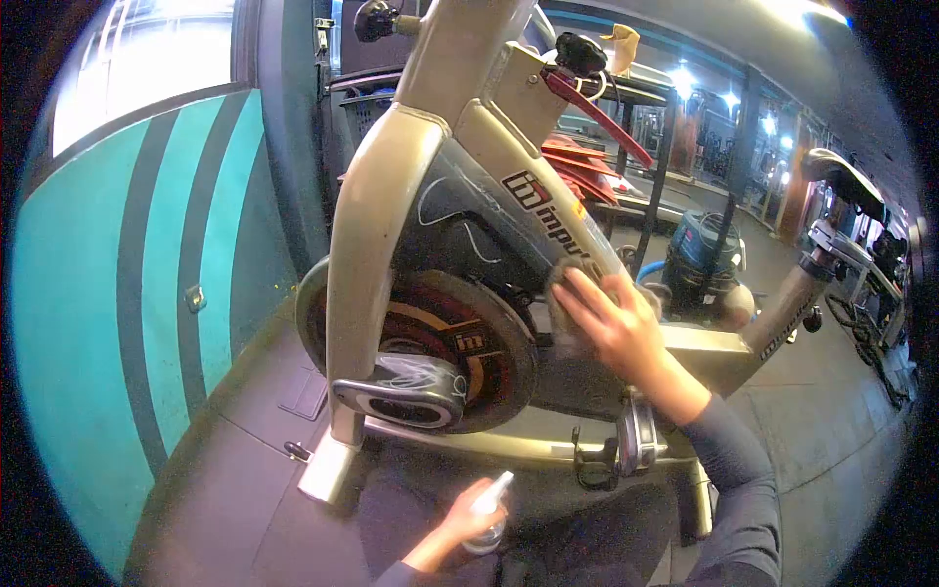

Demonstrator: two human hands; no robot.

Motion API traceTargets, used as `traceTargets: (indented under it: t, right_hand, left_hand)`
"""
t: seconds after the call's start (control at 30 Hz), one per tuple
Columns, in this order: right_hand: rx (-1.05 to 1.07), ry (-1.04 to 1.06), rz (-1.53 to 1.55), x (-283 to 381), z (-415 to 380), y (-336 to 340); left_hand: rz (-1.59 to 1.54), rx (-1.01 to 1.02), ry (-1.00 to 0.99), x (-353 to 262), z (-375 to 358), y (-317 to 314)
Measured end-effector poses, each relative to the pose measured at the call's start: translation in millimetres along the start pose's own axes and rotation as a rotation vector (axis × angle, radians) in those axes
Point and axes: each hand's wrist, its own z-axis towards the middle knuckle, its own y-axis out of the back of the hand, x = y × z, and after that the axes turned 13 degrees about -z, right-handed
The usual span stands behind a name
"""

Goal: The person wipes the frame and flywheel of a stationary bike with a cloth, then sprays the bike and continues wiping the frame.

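A beige exercise bike [367, 215] with a dark flywheel [489, 342] stands in front of me. My right hand [616, 323] presses a greyish cloth [567, 313] against the slanted frame tube, just below the printed lettering [553, 220]. Its fingers lie over the cloth, which they partly hide. Low down near my lap, my left hand [471, 514] is wrapped round a clear spray bottle [487, 538] with a white nozzle, which points up and to the right. A pedal [636, 435] hangs below my right forearm.
On the left is a teal wall [88, 293] with dark stripes. Behind the bike are a rack with red items [582, 171] and a blue vacuum-like machine [699, 254]. The bike's saddle [846, 181] is at the right, with more gym equipment beyond.
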Motion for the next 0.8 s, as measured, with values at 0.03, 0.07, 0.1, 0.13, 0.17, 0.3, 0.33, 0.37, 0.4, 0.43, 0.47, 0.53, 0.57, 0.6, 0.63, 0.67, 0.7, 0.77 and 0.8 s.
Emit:
traceTargets:
  t: [0.03, 0.07, 0.1, 0.13, 0.17, 0.3, 0.33, 0.37, 0.4, 0.43, 0.47, 0.53, 0.57, 0.6, 0.63, 0.67, 0.7, 0.77, 0.8]
  right_hand:
    - [0.007, 0.005, 0.005, -0.2, -9.1, 1.1]
    - [0.028, -0.004, 0.015, -0.6, -13.2, 5.0]
    - [0.031, -0.006, 0.051, -2.8, -7.7, 11.4]
    - [0.035, -0.008, 0.084, -7.9, 3.8, 21.2]
    - [0.039, -0.011, 0.116, -12.8, 17.5, 31.4]
    - [-0.272, 0.008, 0.059, -15.2, 100.8, 40.0]
    - [-0.298, 0.019, 0.062, -12.8, 121.4, 32.8]
    - [-0.325, 0.031, 0.066, -9.6, 139.0, 23.8]
    - [-0.305, 0.023, 0.09, -6.3, 152.4, 11.1]
    - [-0.286, 0.016, 0.113, -1.5, 160.2, -3.0]
    - [-0.295, 0.001, 0.137, 4.0, 162.8, -15.6]
    - [-0.282, -0.02, 0.092, 9.3, 151.4, -18.1]
    - [-0.269, -0.028, 0.068, 10.5, 140.6, -18.8]
    - [-0.267, 0.003, -0.002, 10.7, 128.3, -21.2]
    - [-0.243, 0.018, -0.045, 11.3, 116.9, -20.9]
    - [-0.218, 0.033, -0.089, 12.3, 105.2, -19.3]
    - [-0.192, 0.048, -0.132, 13.0, 93.7, -17.8]
    - [-0.164, 0.054, -0.149, 12.1, 72.8, -15.0]
    - [-0.138, 0.051, -0.147, 12.7, 63.8, -10.9]
  left_hand:
    - [-0.021, -0.004, 0.01, -0.4, -1.7, 0.4]
    - [0.008, -0.007, 0.022, -2.8, -2.5, 0.3]
    - [0.036, -0.008, 0.032, -5.6, -1.9, -1.2]
    - [0.064, -0.008, 0.041, -7.5, -1.5, -2.0]
    - [0.074, -0.007, 0.029, -8.2, -1.8, -2.0]
    - [0.071, 0.014, -0.021, -2.6, -1.8, -2.2]
    - [0.062, 0.021, -0.033, -0.9, -1.7, -1.5]
    - [0.067, 0.012, -0.031, -3.1, -2.0, -2.1]
    - [0.072, 0.005, -0.029, -6.6, -2.9, -4.2]
    - [0.078, -0.003, -0.028, -8.4, -2.4, -4.4]
    - [0.14, 0.0, -0.017, -4.8, -3.4, -2.8]
    - [0.147, 0.018, -0.025, -10.9, -3.6, 0.8]
    - [0.145, 0.029, -0.028, -12.6, -3.5, -0.1]
    - [0.113, 0.022, -0.073, -6.8, -4.2, 0.3]
    - [0.114, 0.021, -0.073, -5.2, -2.7, 1.2]
    - [0.113, 0.021, -0.074, -4.9, -0.9, 1.6]
    - [0.112, 0.022, -0.073, -3.1, -0.3, 1.4]
    - [0.117, -0.003, -0.044, 5.1, 1.6, 0.0]
    - [0.125, -0.018, -0.047, 4.8, 1.9, 0.3]
